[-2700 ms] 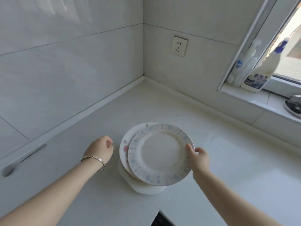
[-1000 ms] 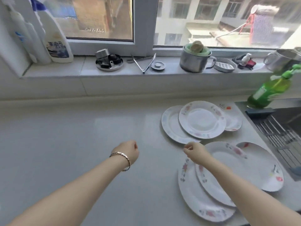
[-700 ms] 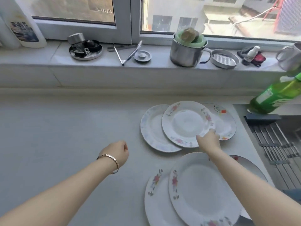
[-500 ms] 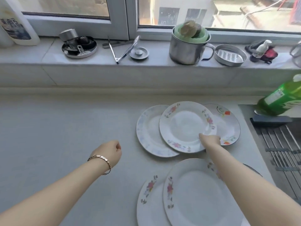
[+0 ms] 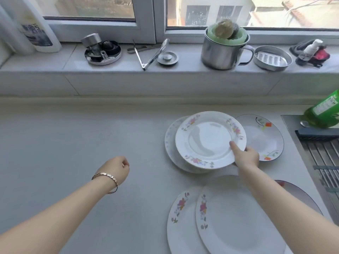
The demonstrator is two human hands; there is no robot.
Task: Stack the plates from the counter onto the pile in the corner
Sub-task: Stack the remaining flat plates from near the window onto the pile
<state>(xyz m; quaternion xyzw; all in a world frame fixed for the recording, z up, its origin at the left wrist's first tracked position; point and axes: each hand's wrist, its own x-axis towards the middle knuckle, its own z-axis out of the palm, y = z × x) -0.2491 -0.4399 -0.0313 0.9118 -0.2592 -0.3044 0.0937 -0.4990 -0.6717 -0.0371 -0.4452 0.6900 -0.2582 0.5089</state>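
Observation:
My right hand [image 5: 245, 157] grips the near right rim of a white plate with pink flowers [image 5: 207, 140], thumb on top, its right side tilted up off the plates below. Under it lies a pale blue-patterned plate [image 5: 169, 143]. To the right sits a plate with red flowers and a dark rim [image 5: 266, 138]. Closer to me lie two large oval flowered plates [image 5: 238, 222], [image 5: 180, 222], overlapping, and another plate [image 5: 300, 195] partly hidden by my right arm. My left hand [image 5: 115, 168], wearing a bracelet, hovers in a loose fist over the bare counter [image 5: 73, 143]. The corner pile is out of view.
A windowsill holds a white bottle [image 5: 34, 28], a metal strainer [image 5: 102, 50], tongs [image 5: 150, 52], a steel pot with scrubbers [image 5: 223, 48] and a metal dish [image 5: 273, 57]. A green soap bottle [image 5: 322, 112] and sink rack [image 5: 322, 162] stand at the right.
I turned from the corner pile to the plates by the sink. My right hand reached the pink-flowered plate, took its rim and lifted its right side. The left fist barely moved.

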